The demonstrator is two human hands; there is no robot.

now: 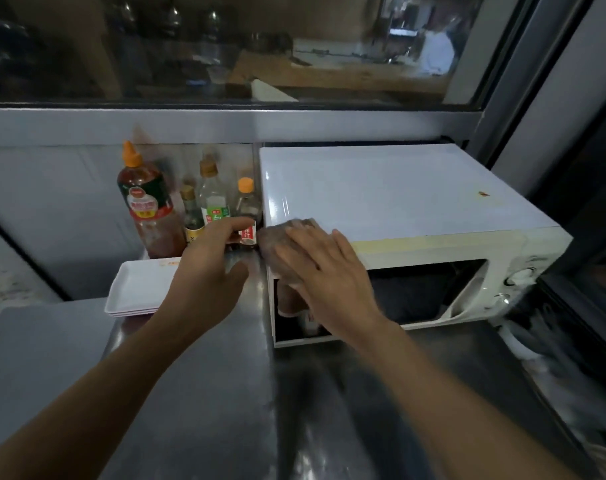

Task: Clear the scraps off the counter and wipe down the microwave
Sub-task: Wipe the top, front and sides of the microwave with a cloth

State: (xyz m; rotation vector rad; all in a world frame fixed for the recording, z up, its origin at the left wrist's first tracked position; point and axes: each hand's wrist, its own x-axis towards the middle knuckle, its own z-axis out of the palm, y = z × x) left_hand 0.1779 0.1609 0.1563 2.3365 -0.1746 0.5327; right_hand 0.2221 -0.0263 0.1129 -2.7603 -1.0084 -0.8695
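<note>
Wiping is under way: the right hand (324, 261), fingers spread flat, presses a cloth (284, 249) on the microwave (391, 188) top's front-left corner. The left hand (209, 268) hovers beside the sauce bottles (190, 209), fingers loosely apart, holding nothing. Next likely calls for sweeping across the top

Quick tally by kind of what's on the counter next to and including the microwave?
Bottles: 4, the big sauce bottle and three smaller ones
White trays: a stack, 3 by the edges
Microwave: 1
Cloth: 1, under the right hand
Total: 9
</note>
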